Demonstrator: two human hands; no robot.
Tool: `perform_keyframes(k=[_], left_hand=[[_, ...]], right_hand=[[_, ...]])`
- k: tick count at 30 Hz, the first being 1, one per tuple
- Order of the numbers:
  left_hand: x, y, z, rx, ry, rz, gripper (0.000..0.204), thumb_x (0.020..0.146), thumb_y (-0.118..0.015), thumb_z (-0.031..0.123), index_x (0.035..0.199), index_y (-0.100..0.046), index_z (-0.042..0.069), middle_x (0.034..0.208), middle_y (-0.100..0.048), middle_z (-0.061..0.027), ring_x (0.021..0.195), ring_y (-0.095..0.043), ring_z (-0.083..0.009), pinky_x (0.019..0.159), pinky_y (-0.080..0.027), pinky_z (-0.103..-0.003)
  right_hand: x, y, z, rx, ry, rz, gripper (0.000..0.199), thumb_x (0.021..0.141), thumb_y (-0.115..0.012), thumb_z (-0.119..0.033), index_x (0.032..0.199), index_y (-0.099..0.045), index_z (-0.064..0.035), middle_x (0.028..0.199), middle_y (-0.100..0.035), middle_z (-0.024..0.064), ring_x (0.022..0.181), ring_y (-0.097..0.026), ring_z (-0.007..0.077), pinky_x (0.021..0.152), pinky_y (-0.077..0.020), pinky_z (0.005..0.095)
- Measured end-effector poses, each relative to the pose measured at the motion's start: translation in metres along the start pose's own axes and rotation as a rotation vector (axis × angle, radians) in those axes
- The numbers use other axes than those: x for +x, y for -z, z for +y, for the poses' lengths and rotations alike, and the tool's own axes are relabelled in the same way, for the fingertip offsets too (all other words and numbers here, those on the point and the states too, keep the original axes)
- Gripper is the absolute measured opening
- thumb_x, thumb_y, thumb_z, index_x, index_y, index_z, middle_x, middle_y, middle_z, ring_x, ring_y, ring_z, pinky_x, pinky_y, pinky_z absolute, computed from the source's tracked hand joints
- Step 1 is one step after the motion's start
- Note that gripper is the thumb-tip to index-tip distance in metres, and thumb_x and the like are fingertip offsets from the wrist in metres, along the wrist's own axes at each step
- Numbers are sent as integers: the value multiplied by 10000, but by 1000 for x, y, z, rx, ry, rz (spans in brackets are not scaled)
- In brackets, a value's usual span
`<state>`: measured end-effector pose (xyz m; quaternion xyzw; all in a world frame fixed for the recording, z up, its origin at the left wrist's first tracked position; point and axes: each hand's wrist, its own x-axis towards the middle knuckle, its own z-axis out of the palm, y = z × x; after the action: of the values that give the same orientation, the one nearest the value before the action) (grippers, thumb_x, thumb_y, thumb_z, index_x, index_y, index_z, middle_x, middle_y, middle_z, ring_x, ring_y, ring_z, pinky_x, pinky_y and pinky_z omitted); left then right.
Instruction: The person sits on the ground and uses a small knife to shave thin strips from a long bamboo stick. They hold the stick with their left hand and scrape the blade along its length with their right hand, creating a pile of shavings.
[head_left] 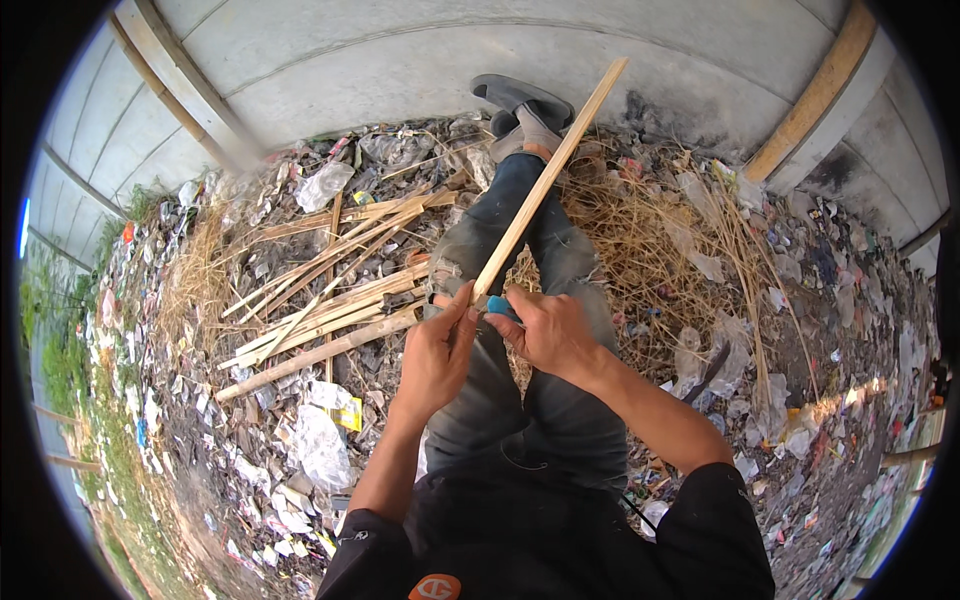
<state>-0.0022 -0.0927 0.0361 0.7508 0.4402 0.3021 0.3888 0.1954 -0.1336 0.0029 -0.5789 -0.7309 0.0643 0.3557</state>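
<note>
1. The left hand (437,352) pinches the near end of a long bamboo strip (548,178); its grip is closed on it.
2. The right hand (548,328) is closed around a blue-handled tool (500,306) at that end. This looks like trimming; the next stroke needs the strip steady over the knees.
3. Beyond lie split bamboo pieces (330,300) on littered ground (250,430); no containers are visible.

Outdoors, daylight. Grey concrete wall (420,70) curves across the top, wooden battens (815,95) leaning against it. Ground (300,440) is dark soil strewn with plastic litter and dry straw (660,230). Green grass strip (60,360) along the left edge.
</note>
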Motion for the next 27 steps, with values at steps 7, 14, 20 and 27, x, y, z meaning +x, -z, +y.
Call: perform_keyframes(k=[7,14,20,27], left_hand=[[-37,14,-9,43,28,-128,408,1053,-633,186,1407,-640,-18,640,-586,-160,553,-536,-155,579,-460,-358],[-25,10,-5,-62,90,-51,410,1078,-606,178,1405,-619,-70,617,-522,-59,584,-461,-72,541,-402,-302],[-66,49,-33,31,133,-191,389,1055,-639,153,1370,-647,-75,675,-613,-92,628,-514,-77,585,-451,-313],[-90,75,-55,-77,285,-124,416,1065,-621,124,1415,-597,-98,822,-660,-33,765,-544,-56,688,-475,-257]], right_hand=[[41,71,84,-53,-485,248,479,1116,-495,-451,929,-613,-26,623,-602,204,598,-619,448,552,-445,526],[19,25,12,-3,-135,-13,469,1113,-496,-443,932,-583,-19,617,-617,208,572,-626,471,514,-451,557],[59,84,166,-157,-432,389,588,1122,-424,-535,886,-584,-21,671,-602,208,614,-621,417,569,-424,551],[22,177,275,133,-947,703,644,1108,-436,-576,963,-657,12,761,-527,46,695,-495,195,679,-411,419]])
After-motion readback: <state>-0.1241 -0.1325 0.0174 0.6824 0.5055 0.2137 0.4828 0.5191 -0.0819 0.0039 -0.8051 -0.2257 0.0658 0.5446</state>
